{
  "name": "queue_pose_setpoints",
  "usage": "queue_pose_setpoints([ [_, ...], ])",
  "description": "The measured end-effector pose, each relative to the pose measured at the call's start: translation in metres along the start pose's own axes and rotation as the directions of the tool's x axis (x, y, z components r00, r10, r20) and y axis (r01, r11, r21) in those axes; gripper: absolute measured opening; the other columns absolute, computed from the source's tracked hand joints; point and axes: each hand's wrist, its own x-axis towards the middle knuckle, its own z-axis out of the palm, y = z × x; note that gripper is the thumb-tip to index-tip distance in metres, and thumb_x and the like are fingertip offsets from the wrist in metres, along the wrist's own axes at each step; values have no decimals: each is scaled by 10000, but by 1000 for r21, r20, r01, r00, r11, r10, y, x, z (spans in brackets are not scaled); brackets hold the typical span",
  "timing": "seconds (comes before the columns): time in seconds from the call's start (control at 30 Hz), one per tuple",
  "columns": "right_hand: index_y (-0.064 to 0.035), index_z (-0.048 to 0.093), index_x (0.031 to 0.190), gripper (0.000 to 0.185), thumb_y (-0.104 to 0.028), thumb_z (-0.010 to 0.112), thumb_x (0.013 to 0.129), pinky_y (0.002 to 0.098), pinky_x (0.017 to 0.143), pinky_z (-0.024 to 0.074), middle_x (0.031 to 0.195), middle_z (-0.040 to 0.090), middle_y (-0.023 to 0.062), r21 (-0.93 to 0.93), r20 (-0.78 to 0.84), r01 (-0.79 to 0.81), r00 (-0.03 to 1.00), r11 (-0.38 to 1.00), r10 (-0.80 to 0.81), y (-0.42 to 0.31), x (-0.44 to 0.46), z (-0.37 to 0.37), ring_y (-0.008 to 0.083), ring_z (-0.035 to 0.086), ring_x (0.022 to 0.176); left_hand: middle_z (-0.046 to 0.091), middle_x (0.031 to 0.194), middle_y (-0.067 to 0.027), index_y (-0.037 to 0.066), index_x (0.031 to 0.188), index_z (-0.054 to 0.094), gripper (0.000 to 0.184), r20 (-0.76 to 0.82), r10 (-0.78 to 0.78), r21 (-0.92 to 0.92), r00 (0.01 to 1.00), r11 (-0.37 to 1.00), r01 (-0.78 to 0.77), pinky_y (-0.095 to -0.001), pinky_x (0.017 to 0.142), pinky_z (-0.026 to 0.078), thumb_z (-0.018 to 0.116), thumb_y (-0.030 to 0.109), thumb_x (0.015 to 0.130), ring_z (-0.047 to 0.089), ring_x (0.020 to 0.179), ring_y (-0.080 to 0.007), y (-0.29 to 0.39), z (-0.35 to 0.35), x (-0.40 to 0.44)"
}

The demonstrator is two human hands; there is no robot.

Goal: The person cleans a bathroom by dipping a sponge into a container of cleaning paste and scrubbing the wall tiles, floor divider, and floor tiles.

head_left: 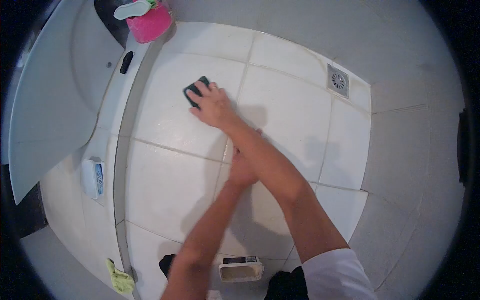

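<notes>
My right hand (pixel 215 106) presses a dark green scouring pad (pixel 191 92) flat against the white tiled floor (pixel 170 185), fingers spread over it. The pad's top and left edges show past my fingers. Beneath my right forearm, my left hand (pixel 243 169) is low over the floor, the two arms crossing. A thumb and one fingertip of it peek out, but the forearm covers the rest, so what it holds, if anything, is hidden. An open white tub (pixel 241 272) with pale contents stands near my knees.
A raised ledge (pixel 122 120) runs along the left, bearing a pink container (pixel 150 25) with a white-handled brush, a small black object (pixel 127 63) and a white tub lid (pixel 92 179). A yellow-green cloth (pixel 120 277) lies lower left. A metal floor drain (pixel 338 81) sits upper right, near the walls.
</notes>
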Motion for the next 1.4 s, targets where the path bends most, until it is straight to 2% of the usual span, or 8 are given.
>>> queue_pose_setpoints([
  [0.1,-97,542,1262,507,-224,630,778,463,986,371,1289,508,206,-98,-232,-72,972,993,48,88,-66,-30,360,472,1180,302,1478,-107,119,1367,409,608,217,110,320,970,931,-177,-658,1078,81,567,317,815,221,1398,-270,-19,-90,-41],
  [0.37,-43,499,1293,519,-341,524,869,484,943,415,1357,371,233,-332,-410,-881,456,336,790,148,-124,-89,412,399,1199,-132,1528,-207,90,1487,-7,1283,488,-529,607,694,777,166,-772,959,-17,630,761,598,-135,1390,-441,-79,-206,-74],
  [0.63,-40,554,1194,465,-253,613,785,477,830,449,1257,506,193,-266,-300,-371,909,890,289,-31,106,59,343,529,1069,-222,1509,-197,132,1478,-113,1280,627,-555,542,547,815,206,-787,929,-53,672,690,635,-215,1358,-466,-95,-208,-66],
  [0.8,-53,557,1207,445,-207,580,790,491,906,407,1289,501,172,-121,69,-307,946,944,317,-22,35,27,326,516,1133,-249,1496,-208,140,1472,-137,1262,661,-584,572,470,798,187,-786,927,-63,679,658,659,-233,1348,-476,-92,-205,-59],
  [0.83,-21,568,1175,404,-171,548,800,482,893,426,1223,570,172,-192,-180,-276,953,942,243,25,-8,20,320,539,1088,-254,1493,-213,139,1472,-136,1257,662,-588,573,465,797,193,-786,925,-67,679,652,664,-240,1343,-480,-94,-206,-59],
  [1.07,-75,547,1240,466,-295,548,828,509,926,394,1324,456,186,-208,-381,-930,361,302,851,110,-101,-90,360,478,1146,-276,1481,-221,140,1465,-158,1250,689,-577,543,438,812,215,-786,916,-81,681,629,679,-278,1323,-489,-95,-206,-59],
  [1.2,-155,576,1165,402,-256,609,778,504,827,420,1278,479,135,-206,-259,-517,847,831,464,40,25,3,366,512,1023,-289,1467,-242,128,1457,-179,1278,683,-595,566,423,798,209,-785,907,-94,678,650,666,-285,1313,-501,-98,-202,-56],
  [1.4,-200,555,1229,430,-259,604,805,481,788,437,1293,447,94,-247,-198,-477,877,843,438,28,71,-1,344,475,1018,-300,1459,-250,125,1456,-182,1316,674,-568,542,472,815,206,-787,900,-99,697,661,637,-287,1308,-509,-100,-199,-69],
])
